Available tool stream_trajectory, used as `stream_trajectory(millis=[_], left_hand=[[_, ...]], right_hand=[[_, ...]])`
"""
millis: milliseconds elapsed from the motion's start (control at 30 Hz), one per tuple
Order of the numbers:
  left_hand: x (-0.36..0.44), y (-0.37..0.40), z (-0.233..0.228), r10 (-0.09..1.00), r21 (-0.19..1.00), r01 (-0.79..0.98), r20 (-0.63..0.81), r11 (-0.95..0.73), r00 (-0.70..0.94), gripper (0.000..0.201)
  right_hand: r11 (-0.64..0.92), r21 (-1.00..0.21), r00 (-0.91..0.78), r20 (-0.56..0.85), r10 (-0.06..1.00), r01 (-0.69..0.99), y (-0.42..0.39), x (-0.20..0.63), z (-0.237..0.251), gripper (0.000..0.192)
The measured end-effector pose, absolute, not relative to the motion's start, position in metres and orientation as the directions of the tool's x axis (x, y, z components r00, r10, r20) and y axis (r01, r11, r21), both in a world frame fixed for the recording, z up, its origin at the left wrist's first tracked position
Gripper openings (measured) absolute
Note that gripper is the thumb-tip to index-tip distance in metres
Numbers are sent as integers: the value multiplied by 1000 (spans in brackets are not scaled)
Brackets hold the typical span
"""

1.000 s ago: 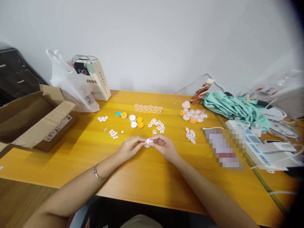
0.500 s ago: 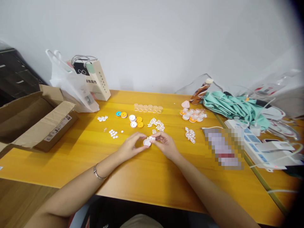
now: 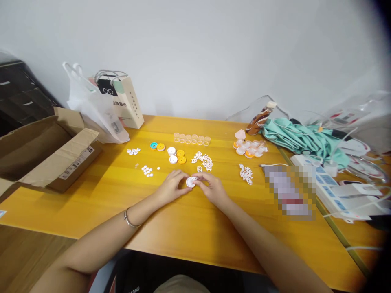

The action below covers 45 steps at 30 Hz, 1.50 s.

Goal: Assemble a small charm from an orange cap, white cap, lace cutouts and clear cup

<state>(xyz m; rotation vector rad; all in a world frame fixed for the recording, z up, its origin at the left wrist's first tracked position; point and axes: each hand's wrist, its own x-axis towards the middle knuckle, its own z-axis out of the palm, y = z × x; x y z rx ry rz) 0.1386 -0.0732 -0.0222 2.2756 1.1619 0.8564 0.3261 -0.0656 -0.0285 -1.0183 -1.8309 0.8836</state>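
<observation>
My left hand (image 3: 171, 186) and my right hand (image 3: 210, 186) meet at the middle of the yellow table (image 3: 183, 228). Between their fingertips sits a small white round disc (image 3: 190, 182); the left fingers pinch it. The right fingers hold a small white lacy piece (image 3: 194, 178) against the disc's top. Just beyond the hands lies a pile of white lacy pieces (image 3: 203, 160). White and orange discs (image 3: 176, 155) lie to the left of that pile.
An open cardboard box (image 3: 45, 150) stands at the left, with bags (image 3: 104, 108) behind it. Small white buttons (image 3: 147, 171), a row of clear cups (image 3: 192, 139), orange-white parts (image 3: 249, 149), a bottle (image 3: 259, 119), green cloth (image 3: 302, 140) and a power strip (image 3: 330, 183) lie around.
The hands have sunk from just above the table to rest on it. The white disc came into plain view between the fingertips and the lacy piece now sits at its top edge.
</observation>
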Motion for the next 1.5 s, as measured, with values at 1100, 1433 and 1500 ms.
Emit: stream_trajectory(millis=[1100,1433,1500], left_hand=[[144,-74,-22,905,855,380,211,-354,369,26],[158,-82,-18,954,993,-115,7,29,300,31],[157,-81,-18,956,991,-131,11,29,294,31]], right_hand=[[498,-816,-286,422,860,293,-66,321,-30,14],[422,-894,-130,405,905,149,-74,314,-29,15],[401,-908,-108,390,915,122,-75,312,-29,18]])
